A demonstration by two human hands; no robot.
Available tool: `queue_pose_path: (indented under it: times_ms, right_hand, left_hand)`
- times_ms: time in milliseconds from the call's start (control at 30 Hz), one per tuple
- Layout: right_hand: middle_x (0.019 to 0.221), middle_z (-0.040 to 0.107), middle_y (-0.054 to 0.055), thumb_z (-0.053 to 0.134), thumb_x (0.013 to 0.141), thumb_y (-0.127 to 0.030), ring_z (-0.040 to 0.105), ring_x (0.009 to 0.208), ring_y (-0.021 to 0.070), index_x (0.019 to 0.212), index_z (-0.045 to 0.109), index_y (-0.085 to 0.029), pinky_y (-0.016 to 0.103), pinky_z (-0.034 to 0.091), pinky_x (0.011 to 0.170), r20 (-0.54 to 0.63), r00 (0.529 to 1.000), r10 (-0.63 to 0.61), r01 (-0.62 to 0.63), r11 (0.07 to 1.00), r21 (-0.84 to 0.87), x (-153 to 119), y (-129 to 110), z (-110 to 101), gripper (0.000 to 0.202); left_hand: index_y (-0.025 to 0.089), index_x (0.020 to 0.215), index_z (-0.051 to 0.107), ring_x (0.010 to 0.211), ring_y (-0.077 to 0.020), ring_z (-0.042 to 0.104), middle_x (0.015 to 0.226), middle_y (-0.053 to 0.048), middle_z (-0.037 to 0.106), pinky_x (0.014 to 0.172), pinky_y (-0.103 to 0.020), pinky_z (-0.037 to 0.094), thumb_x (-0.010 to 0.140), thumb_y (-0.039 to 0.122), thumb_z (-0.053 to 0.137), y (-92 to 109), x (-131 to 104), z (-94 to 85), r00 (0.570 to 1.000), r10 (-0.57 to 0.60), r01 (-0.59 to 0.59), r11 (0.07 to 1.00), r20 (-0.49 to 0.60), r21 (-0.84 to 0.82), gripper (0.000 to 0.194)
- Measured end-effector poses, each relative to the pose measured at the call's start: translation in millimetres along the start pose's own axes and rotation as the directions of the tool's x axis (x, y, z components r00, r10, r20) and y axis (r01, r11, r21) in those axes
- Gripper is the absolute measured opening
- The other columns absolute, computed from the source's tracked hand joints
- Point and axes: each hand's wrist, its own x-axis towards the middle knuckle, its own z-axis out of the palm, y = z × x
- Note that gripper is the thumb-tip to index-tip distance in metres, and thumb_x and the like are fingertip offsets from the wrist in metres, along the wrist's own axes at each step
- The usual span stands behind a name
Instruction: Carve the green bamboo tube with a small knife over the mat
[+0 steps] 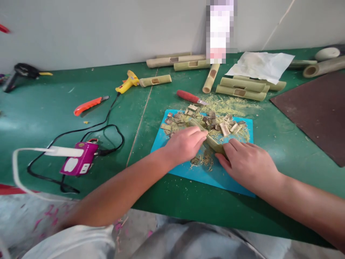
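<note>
Bamboo tube [215,144] gripped by two hands over the blue mat [207,177], head view.
Slantwise over the mat's middle, the tube is held at two places: its middle is pinched under the curled fingers of the left hand [185,143], and its near end is clasped by the right hand [246,160]; whether anything is hidden within either grip cannot be told. Bamboo chips [211,120] are strewn across the mat's far half, and just beyond its far edge a red-handled knife [189,96] is laid. The tube could be made to skid if pressed onto loose chips; fingers could be nicked if the knife's bare blade were brushed.
</note>
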Motion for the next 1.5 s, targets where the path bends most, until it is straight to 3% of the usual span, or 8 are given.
queue_pose_path:
  times_ms: [367, 500, 633, 1000, 1133, 1267, 1400, 1500]
  right_hand:
    - [0.062, 0.055, 0.002, 0.05, 0.095, -0.027, 0.044, 0.052, 0.0144, 0.068, 0.059, -0.019, 0.031, 0.029, 0.056, 0.026, 1.0, 0.004, -0.004, 1.0, -0.013, 0, 0, -1, 0.03]
    - [0.062, 0.055, 0.002, 0.05, 0.095, -0.026, 0.045, 0.053, 0.0147, 0.068, 0.06, -0.019, 0.031, 0.03, 0.056, 0.027, 1.0, -0.004, 0.005, 1.0, -0.006, 0, 0, 0, 0.03]
    - [0.061, 0.055, 0.002, 0.051, 0.096, -0.027, 0.044, 0.052, 0.0145, 0.068, 0.06, -0.018, 0.031, 0.029, 0.055, 0.006, 1.0, 0.0, 0.0, 1.0, -0.017, 0, 1, 0, 0.03]
    - [0.061, 0.056, 0.002, 0.049, 0.096, -0.027, 0.044, 0.052, 0.0138, 0.068, 0.061, -0.019, 0.031, 0.027, 0.055, 0.033, 0.999, 0.003, -0.002, 1.0, -0.024, 1, 0, -2, 0.032]
    - [0.061, 0.056, 0.002, 0.05, 0.096, -0.028, 0.044, 0.052, 0.0141, 0.068, 0.06, -0.019, 0.031, 0.027, 0.055, 0.028, 1.0, 0.012, -0.011, 1.0, -0.022, 1, 0, -1, 0.031]
    - [0.061, 0.056, 0.002, 0.05, 0.096, -0.029, 0.045, 0.052, 0.0141, 0.068, 0.06, -0.019, 0.031, 0.027, 0.055, 0.03, 1.0, 0.005, -0.004, 1.0, -0.019, 0, 0, 0, 0.032]
    - [0.062, 0.056, 0.002, 0.049, 0.097, -0.029, 0.045, 0.053, 0.0139, 0.068, 0.06, -0.019, 0.031, 0.027, 0.056, 0.039, 0.999, 0.007, -0.006, 1.0, -0.029, 0, 0, -1, 0.032]
    - [0.062, 0.056, 0.002, 0.049, 0.096, -0.029, 0.045, 0.053, 0.0139, 0.068, 0.06, -0.019, 0.031, 0.026, 0.056, 0.058, 0.998, 0.013, -0.011, 1.0, -0.023, 0, 0, -1, 0.032]
  left_hand:
    - [0.014, 0.103, 0.071, 0.078, -0.0139, 0.066, 0.084, -0.006, 0.069, 0.074, -0.028, 0.056, 0.103, 0.021, 0.043, -4, 3, -0.2, 0.996, -0.085, 0.086, 0.996, -0.019, 0.015, 0.029]
    - [0.014, 0.11, 0.07, 0.078, -0.0143, 0.066, 0.084, -0.006, 0.069, 0.072, -0.027, 0.055, 0.104, 0.025, 0.043, -5, 1, 0.4, 1.0, -0.009, 0.009, 1.0, 0.028, -0.001, 0.03]
    - [0.011, 0.106, 0.071, 0.08, -0.0149, 0.067, 0.087, -0.008, 0.071, 0.075, -0.028, 0.056, 0.103, 0.024, 0.046, -10, 0, 0.8, 0.996, -0.068, 0.069, 0.997, -0.048, 0.019, 0.028]
    - [0.013, 0.11, 0.07, 0.082, -0.0148, 0.068, 0.09, -0.007, 0.072, 0.075, -0.028, 0.056, 0.103, 0.025, 0.047, -14, 1, 1.6, 0.999, -0.041, 0.041, 0.998, -0.006, -0.052, 0.027]
    - [0.013, 0.101, 0.072, 0.08, -0.0158, 0.067, 0.086, -0.007, 0.071, 0.075, -0.029, 0.055, 0.102, 0.023, 0.047, -17, 2, 0.2, 0.992, -0.119, 0.121, 0.992, -0.047, 0.044, 0.027]
    - [0.011, 0.111, 0.07, 0.08, -0.0156, 0.067, 0.086, -0.007, 0.07, 0.074, -0.028, 0.055, 0.103, 0.025, 0.045, -18, 0, 0.7, 0.998, -0.055, 0.055, 0.996, 0.0, 0.064, 0.029]
    - [0.011, 0.106, 0.07, 0.083, -0.0166, 0.068, 0.09, -0.009, 0.071, 0.076, -0.029, 0.056, 0.102, 0.023, 0.046, -16, 0, 1.2, 0.996, -0.073, 0.076, 0.995, -0.049, 0.064, 0.027]
    - [0.013, 0.11, 0.069, 0.083, -0.0165, 0.068, 0.089, -0.008, 0.071, 0.076, -0.03, 0.056, 0.103, 0.025, 0.044, -11, 0, 0.9, 0.999, -0.024, 0.024, 1.0, 0.025, -0.004, 0.029]
